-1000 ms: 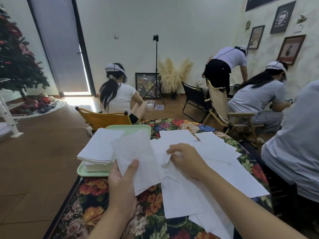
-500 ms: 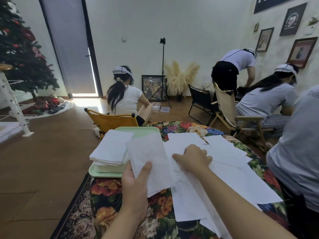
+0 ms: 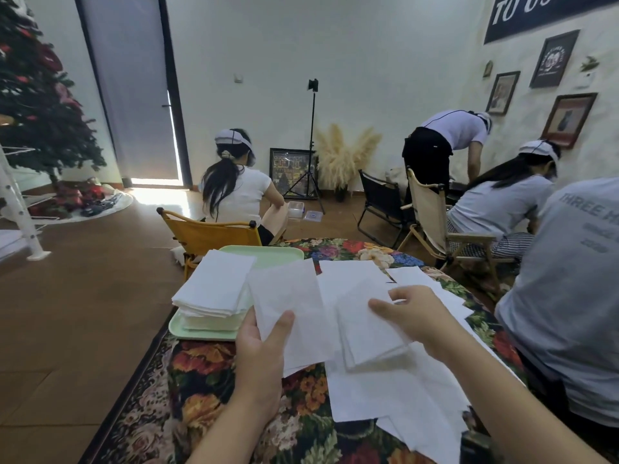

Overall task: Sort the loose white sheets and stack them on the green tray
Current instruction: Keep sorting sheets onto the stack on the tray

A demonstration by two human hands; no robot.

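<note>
Table (image 3: 214, 390): covered with a dark floral cloth, carrying all items below.
Loose white sheets (image 3: 385, 393): spread overlapping across the table's right half, reaching its near edge.
Green tray (image 3: 268, 254): at the table's far left corner, beside the loose sheets.
Stack of sheets (image 3: 214, 286): white, piled on the green tray, overhanging its left rim.
Left hand (image 3: 261, 349): thumb on top, pinching one white sheet (image 3: 288, 306) raised just right of the tray.
Right hand (image 3: 415, 313): fingers curled, gripping a folded white sheet (image 3: 365, 326) above the loose ones.
</note>
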